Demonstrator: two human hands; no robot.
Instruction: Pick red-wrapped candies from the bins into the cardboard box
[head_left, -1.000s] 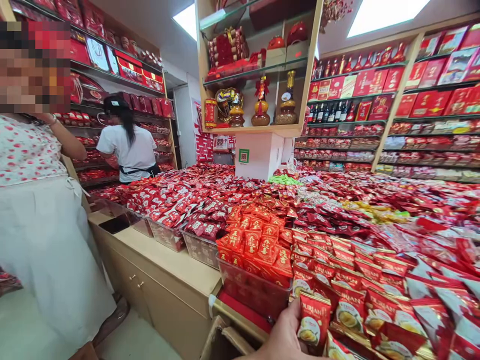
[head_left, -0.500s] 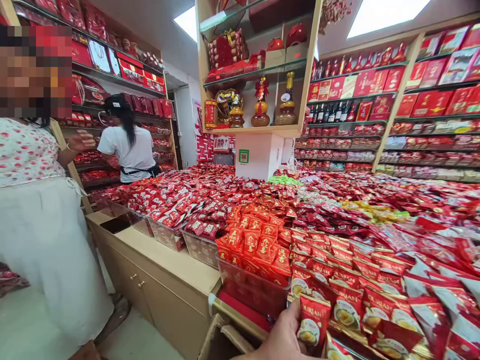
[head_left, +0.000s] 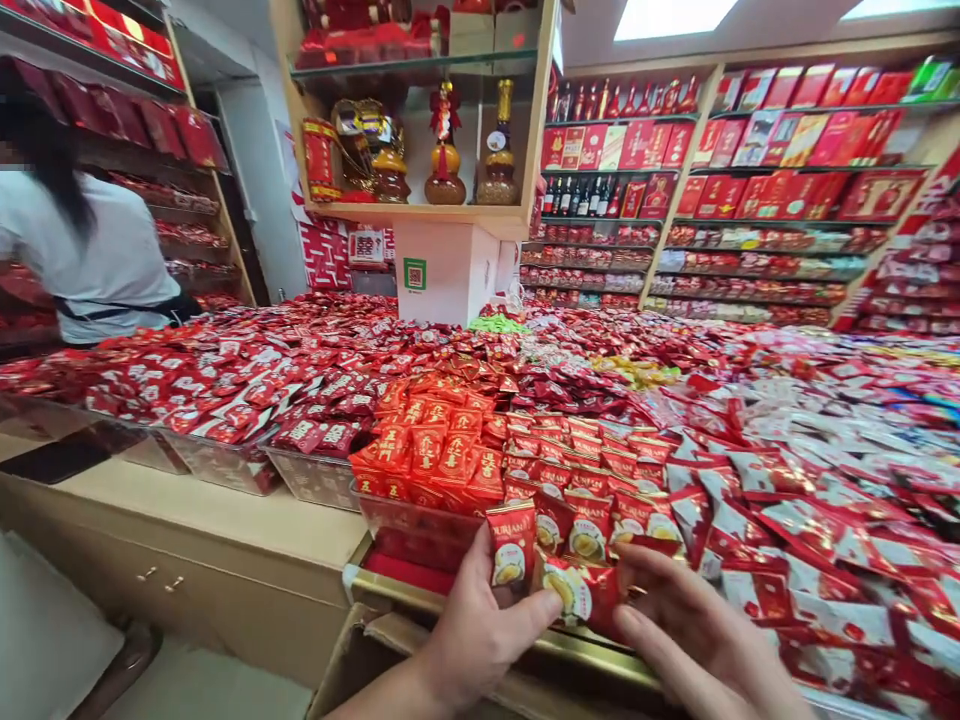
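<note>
My left hand (head_left: 480,625) is closed at the front edge of the candy display. Its thumb presses on a red durian candy packet (head_left: 574,592) lying sideways, with a yellow fruit picture on it. A second durian packet (head_left: 511,545) stands upright against the same hand's fingers. From the right, my right hand (head_left: 682,610) has its thumb and fingers around the sideways packet's right end. Just behind both hands, rows of matching durian packets (head_left: 589,525) stand close together.
A clear bin (head_left: 420,525) of orange-red packets stands left of the durian rows. White-and-red packets (head_left: 757,590) are heaped to the right. Below my left arm is an open cardboard box (head_left: 341,655). A person in a white shirt (head_left: 112,250) stands at the far left.
The view has swung right and closer to the display. My right hand has come into view at the sideways packet. My left hand now presses this packet beside the upright one.
</note>
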